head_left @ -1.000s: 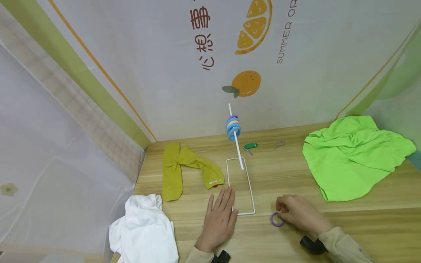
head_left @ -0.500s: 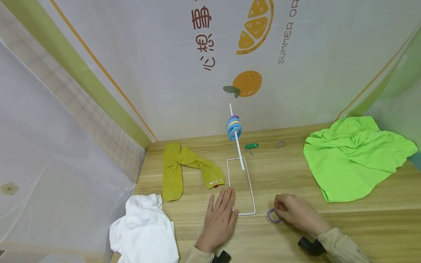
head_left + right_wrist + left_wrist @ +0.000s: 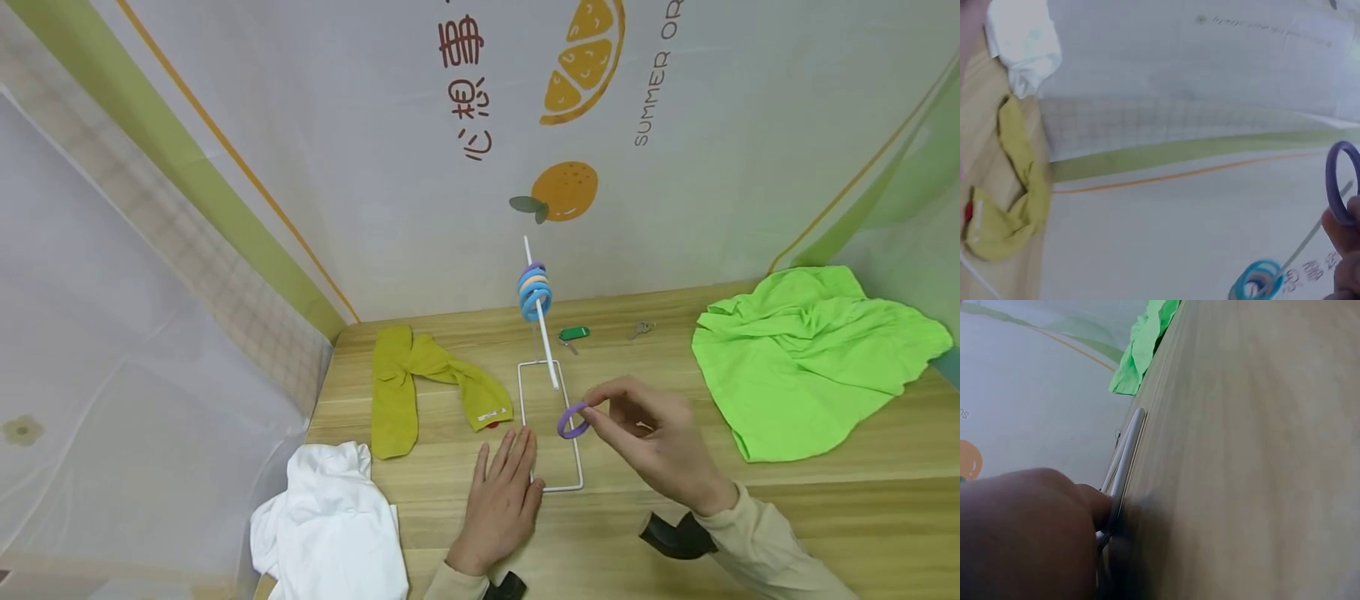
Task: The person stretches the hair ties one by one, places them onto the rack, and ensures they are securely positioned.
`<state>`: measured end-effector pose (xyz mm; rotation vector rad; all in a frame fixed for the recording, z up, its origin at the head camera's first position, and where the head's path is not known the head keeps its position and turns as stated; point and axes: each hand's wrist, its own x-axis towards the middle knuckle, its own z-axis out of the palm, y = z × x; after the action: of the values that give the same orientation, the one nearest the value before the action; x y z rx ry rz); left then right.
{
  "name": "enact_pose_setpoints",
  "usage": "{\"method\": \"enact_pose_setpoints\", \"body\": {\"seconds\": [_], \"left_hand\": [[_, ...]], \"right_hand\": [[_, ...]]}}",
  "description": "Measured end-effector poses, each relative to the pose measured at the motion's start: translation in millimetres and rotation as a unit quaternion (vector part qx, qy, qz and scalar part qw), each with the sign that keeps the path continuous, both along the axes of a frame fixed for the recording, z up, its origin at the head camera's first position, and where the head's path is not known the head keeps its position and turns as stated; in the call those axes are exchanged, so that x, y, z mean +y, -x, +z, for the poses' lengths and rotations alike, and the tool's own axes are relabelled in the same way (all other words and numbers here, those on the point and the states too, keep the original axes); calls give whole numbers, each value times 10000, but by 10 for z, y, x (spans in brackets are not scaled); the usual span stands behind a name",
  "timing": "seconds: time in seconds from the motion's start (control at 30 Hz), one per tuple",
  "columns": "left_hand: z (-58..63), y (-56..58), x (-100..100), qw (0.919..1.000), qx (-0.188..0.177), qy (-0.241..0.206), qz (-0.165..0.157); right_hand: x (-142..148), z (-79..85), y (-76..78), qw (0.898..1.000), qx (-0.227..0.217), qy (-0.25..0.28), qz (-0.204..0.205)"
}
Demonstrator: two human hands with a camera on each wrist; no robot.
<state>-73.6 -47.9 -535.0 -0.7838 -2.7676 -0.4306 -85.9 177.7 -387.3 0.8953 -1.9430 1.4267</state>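
Observation:
Between thumb and fingertips my right hand (image 3: 651, 433) pinches a purple ring (image 3: 573, 422), raised off the table over the right side of a white wire stand (image 3: 577, 458). In the right wrist view the purple ring (image 3: 1333, 181) shows at the right edge. My left hand (image 3: 498, 504) lies flat, fingers straight, on the left side of the stand's base. Several blue, beige and purple rings (image 3: 534, 293) hang on the stand's slanted white rod (image 3: 547, 350), whose near end points toward me.
Mustard-yellow cloth (image 3: 393, 392) lies left of the stand, with a white cloth (image 3: 333, 525) nearer me. A bright green cloth (image 3: 802, 358) spreads at the right. Behind the stand are a green key tag (image 3: 573, 332) and a small key (image 3: 642, 328), near the printed curtain (image 3: 375, 167).
My right hand has picked the purple ring up from the table and carried it forward and left, toward the stand. The left hand has stayed in place.

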Motion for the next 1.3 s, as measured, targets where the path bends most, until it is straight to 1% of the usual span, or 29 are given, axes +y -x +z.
{"method": "enact_pose_setpoints", "body": {"seconds": [0.07, 0.1, 0.17, 0.23, 0.3, 0.4, 0.6, 0.73, 0.9, 1.07, 1.2, 1.3], "left_hand": [[7, 4, 1, 10000, 4, 38, 12], [9, 7, 1, 10000, -14, 57, 20], [9, 12, 0, 9999, -79, 74, 33], [4, 14, -2, 9998, -166, 76, 41], [-2, 13, -5, 9997, -241, 76, 49], [-5, 5, -11, 9997, -250, 45, 56], [1, -1, -8, 10000, -24, 41, 80], [8, 8, 1, 9999, -17, 66, 76], [5, 18, 7, 9999, -16, 109, 96], [-11, 28, 10, 9999, 26, 133, 91], [-21, 25, 13, 9998, -116, 132, 71], [-17, 20, 14, 9998, -118, 158, 73]], "right_hand": [[-78, 131, 13, 9983, 454, 349, 87], [-114, 185, 21, 9971, 598, 463, 67], [-177, 265, 44, 9959, 663, 621, -33], [-223, 304, 80, 9962, 540, 639, -256], [-251, 305, 129, 9963, 406, 638, -420], [-281, 260, 219, 9956, 353, 620, -602], [-340, 189, 401, 9929, 564, 575, -877], [-372, 181, 504, 9918, 604, 560, -981], [-395, 174, 616, 9894, 565, 540, -1221], [-405, 182, 729, 9853, 490, 467, -1570], [-407, 186, 796, 9840, 437, 469, -1661], [-407, 177, 821, 9843, 355, 525, -1647]]}}
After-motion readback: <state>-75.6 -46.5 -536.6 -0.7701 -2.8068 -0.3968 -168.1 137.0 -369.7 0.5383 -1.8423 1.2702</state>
